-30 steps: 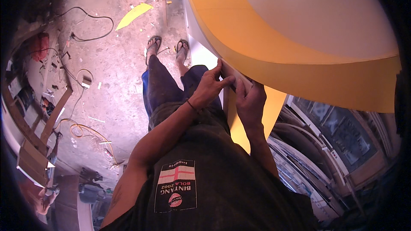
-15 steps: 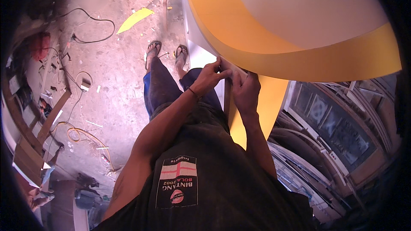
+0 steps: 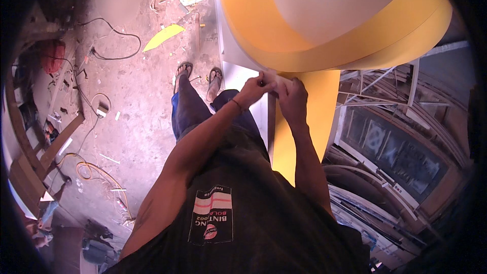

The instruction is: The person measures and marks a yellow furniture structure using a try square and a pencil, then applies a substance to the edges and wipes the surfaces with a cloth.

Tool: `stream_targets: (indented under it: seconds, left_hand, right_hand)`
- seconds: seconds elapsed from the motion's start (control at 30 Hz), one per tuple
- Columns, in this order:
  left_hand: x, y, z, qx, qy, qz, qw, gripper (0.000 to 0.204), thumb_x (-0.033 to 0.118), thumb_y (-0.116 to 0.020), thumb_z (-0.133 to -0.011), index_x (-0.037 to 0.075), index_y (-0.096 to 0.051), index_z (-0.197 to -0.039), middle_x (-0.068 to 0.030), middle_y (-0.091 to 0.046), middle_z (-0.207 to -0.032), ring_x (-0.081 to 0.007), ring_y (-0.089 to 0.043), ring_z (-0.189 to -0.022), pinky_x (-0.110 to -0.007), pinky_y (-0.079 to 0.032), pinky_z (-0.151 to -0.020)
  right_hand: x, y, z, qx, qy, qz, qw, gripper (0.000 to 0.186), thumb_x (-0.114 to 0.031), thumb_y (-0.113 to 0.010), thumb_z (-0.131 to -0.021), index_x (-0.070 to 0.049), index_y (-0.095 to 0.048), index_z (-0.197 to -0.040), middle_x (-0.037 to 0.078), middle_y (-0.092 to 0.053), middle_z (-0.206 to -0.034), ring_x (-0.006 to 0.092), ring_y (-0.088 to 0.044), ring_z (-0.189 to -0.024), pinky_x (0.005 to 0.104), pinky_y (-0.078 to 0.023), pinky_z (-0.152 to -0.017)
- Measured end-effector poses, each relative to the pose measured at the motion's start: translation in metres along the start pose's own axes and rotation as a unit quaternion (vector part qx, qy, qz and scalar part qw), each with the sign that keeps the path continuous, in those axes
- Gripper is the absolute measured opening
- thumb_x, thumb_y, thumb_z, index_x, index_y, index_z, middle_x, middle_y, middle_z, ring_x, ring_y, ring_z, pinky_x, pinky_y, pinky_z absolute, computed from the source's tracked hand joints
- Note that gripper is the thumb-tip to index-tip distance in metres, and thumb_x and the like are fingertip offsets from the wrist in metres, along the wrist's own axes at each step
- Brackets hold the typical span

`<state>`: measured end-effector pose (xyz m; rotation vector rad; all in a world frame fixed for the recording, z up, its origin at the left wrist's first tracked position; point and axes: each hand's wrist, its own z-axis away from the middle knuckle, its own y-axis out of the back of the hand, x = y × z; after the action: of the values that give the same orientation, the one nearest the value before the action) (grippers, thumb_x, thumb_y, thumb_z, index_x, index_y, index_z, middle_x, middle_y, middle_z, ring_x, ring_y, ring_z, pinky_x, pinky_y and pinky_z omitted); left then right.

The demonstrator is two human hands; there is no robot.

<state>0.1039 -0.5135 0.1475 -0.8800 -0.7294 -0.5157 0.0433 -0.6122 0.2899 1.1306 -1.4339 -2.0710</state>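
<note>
My left hand (image 3: 256, 91) is closed in a pinch at the edge of a white panel (image 3: 236, 75); what lies between its fingertips is too small to make out. Close beside it, my right hand (image 3: 293, 99) has its thumb and fingers pressed on a narrow pale strip (image 3: 274, 79) that runs between both hands. Just beyond them rises a large curved yellow piece (image 3: 324, 61) with a whitish inner face. A flat yellow panel (image 3: 319, 122) extends under and behind my right forearm.
On the concrete floor to the left lie a pointed yellow offcut (image 3: 163, 37), a black cable (image 3: 122, 33), an orange cord (image 3: 89, 170) and scraps. Boards and curved strips (image 3: 375, 172) are stacked on the right beside a dark framed panel (image 3: 393, 147).
The curved yellow piece appears turned and shifted toward the left and away, showing more of the frame behind it. My hands stay close together at the strip, and my view has shifted slightly.
</note>
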Motion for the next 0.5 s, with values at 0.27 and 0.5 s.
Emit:
stream_targets:
  seconds: [0.27,0.5]
  left_hand:
    - [-0.011,-0.012,-0.003,0.094,-0.096,0.021,0.991,0.045,0.028,-0.078,-0.092,-0.009,-0.065,-0.113,-0.0143,-0.074,-0.1,-0.0165,-0.068,-0.093,-0.032,-0.055,-0.084]
    - [-0.032,-0.048,0.053,0.025,0.0,-0.1,0.995,0.064,0.035,-0.076,-0.093,-0.012,-0.056,-0.132,-0.0273,-0.071,-0.115,-0.0321,-0.07,-0.111,-0.041,-0.053,-0.096]
  right_hand:
    - [0.011,0.008,0.008,0.042,0.058,-0.005,0.997,0.034,-0.024,-0.062,-0.096,0.01,-0.06,-0.101,0.029,-0.064,-0.095,0.0456,-0.064,-0.091,0.0515,-0.051,-0.079]
    - [-0.01,0.033,0.047,-0.084,-0.087,0.056,0.991,0.031,-0.021,-0.065,-0.097,0.01,-0.061,-0.099,0.03,-0.063,-0.09,0.046,-0.066,-0.085,0.049,-0.053,-0.077]
